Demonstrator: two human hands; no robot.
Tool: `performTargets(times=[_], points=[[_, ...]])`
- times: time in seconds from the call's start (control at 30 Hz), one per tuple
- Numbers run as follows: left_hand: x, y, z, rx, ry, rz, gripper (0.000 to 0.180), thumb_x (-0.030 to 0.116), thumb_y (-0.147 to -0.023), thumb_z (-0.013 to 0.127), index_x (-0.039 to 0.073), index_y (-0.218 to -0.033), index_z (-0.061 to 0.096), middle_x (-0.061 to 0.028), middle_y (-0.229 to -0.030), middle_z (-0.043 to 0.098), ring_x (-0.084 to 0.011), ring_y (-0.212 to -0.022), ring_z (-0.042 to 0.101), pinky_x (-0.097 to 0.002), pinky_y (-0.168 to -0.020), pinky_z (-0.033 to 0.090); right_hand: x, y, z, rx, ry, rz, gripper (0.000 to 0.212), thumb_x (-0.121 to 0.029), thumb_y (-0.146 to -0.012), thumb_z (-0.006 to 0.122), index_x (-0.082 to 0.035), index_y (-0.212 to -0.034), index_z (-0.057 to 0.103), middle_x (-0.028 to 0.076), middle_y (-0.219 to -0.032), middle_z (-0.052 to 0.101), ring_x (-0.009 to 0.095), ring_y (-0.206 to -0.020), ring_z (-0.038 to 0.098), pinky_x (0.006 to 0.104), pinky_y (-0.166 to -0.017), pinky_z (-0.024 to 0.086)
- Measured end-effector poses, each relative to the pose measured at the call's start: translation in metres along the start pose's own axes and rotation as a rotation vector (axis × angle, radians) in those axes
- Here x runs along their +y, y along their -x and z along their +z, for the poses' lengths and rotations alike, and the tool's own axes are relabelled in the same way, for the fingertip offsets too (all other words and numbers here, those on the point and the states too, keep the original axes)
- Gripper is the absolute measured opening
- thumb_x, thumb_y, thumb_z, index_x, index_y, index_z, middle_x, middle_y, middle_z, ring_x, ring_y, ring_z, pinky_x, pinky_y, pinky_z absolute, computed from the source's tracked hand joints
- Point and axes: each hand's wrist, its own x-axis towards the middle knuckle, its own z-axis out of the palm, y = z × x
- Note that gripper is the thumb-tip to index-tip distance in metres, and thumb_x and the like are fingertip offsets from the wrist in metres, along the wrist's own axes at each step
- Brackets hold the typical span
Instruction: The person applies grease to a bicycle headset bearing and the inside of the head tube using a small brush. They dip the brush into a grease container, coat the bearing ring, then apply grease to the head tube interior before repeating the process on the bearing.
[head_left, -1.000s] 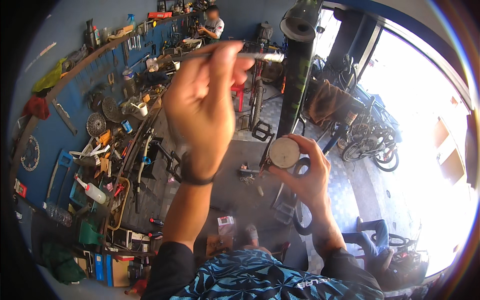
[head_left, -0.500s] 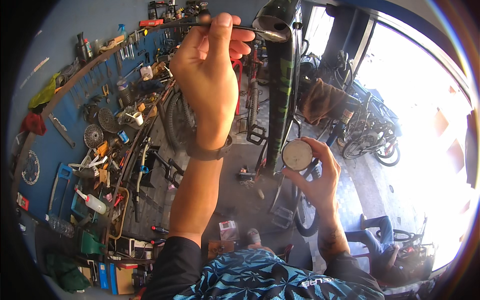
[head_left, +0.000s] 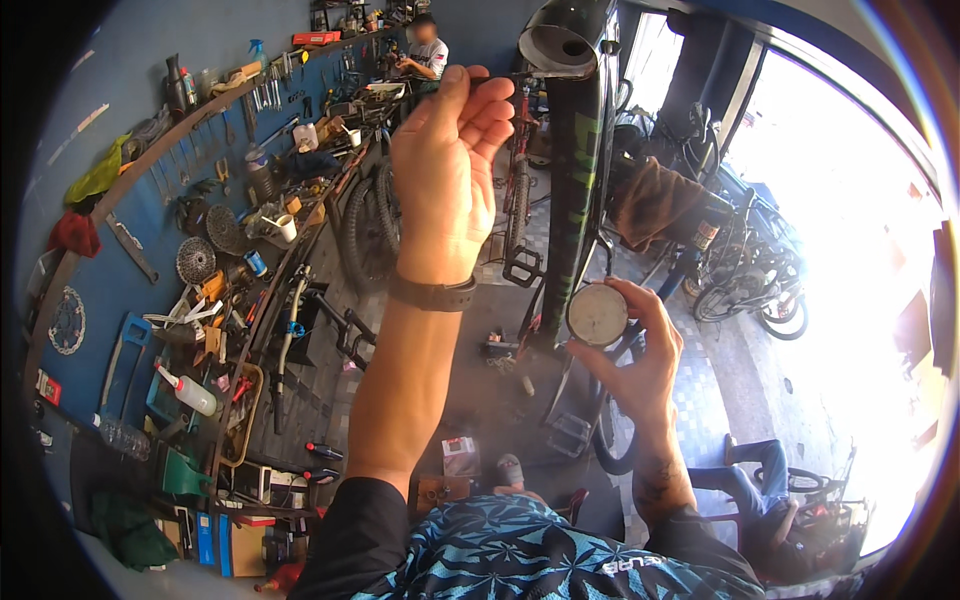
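hanging along the far left, a blue wall [head_left: 120, 260] carries tools: a red cloth [head_left: 72, 232], a yellow-green rag [head_left: 100, 172], a toothed cog [head_left: 195, 260] and a larger chainring [head_left: 66, 322]. below and beside it a cluttered workbench [head_left: 290, 250] holds a white squeeze bottle [head_left: 188, 392] and a white cup [head_left: 284, 228]. further back along the bench a second person [head_left: 428, 52] sits at work, well apart from the wearer.

left hand [head_left: 448, 165] raised high, back of the hand to the camera, a dark wristband [head_left: 432, 294] on the wrist. fingers curled in, fingertips pinched on a thin dark rod [head_left: 500, 77] that runs right toward the bicycle frame; how firm the pinch is cannot be told.

just right of that hand, a dark bicycle frame tube [head_left: 578, 160] with green markings stands near upright, its open round end [head_left: 560, 45] at the top. a pedal [head_left: 524, 266] sits beside its lower part.

right hand [head_left: 640, 365] lower, fingers wrapped partway round a small round white-faced tin [head_left: 598, 314], held by its rim, touching or just beside the frame tube. to the far right, parked bicycles [head_left: 740, 290] against bright windows.
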Motion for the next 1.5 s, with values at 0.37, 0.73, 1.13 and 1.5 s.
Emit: performTargets(times=[0.37, 0.73, 1.13, 1.5], points=[[0.046, 0.018, 0.043, -0.157, -1.155, 1.027, 0.018, 0.013, -0.105, 0.071, -0.003, -0.105, 0.077, -0.0112, -0.089, 0.081, -0.0133, -0.071, 0.073, -0.0263, -0.067, 0.055, 0.012, 0.0, 0.005, -0.027, -0.055, 0.015, 0.074, -0.015, -0.067, 0.101, -0.002, -0.132, 0.067, 0.013, -0.119, 0.075, 0.024, -0.1, 0.073, 0.0367, -0.091, 0.058], [0.037, 0.025, 0.035, -0.502, -1.406, 1.46, 0.01, 0.004, -0.096, 0.077, -0.001, -0.105, 0.077, -0.0112, -0.097, 0.078, -0.026, -0.078, 0.072, -0.0345, -0.07, 0.056, 0.019, -0.007, 0.009, -0.047, -0.074, 0.01, 0.074, -0.018, -0.067, 0.1, -0.003, -0.132, 0.068, 0.011, -0.117, 0.075, 0.023, -0.098, 0.073, 0.0364, -0.09, 0.058], [0.031, 0.012, 0.026, -0.145, -0.482, 0.404, 0.029, 0.022, -0.108, 0.068, -0.006, -0.116, 0.071, -0.0166, -0.101, 0.079, -0.0181, -0.081, 0.072, -0.0317, -0.08, 0.06, 0.019, -0.008, 0.011, -0.055, -0.119, 0.08, 0.074, -0.018, -0.065, 0.098, -0.002, -0.131, 0.069, 0.011, -0.119, 0.077, 0.024, -0.106, 0.075, 0.0367, -0.097, 0.056], [0.008, 0.045, -0.016, -0.032, 0.5, -0.255, 0.018, 0.012, -0.111, 0.06, -0.005, -0.113, 0.067, -0.0106, -0.097, 0.07, -0.0192, -0.088, 0.068, -0.0344, -0.077, 0.057, 0.014, -0.022, 0.02, -0.003, -0.107, 0.016, 0.073, -0.017, -0.066, 0.097, -0.001, -0.131, 0.069, 0.01, -0.117, 0.077, 0.021, -0.105, 0.073, 0.0358, -0.096, 0.055]])
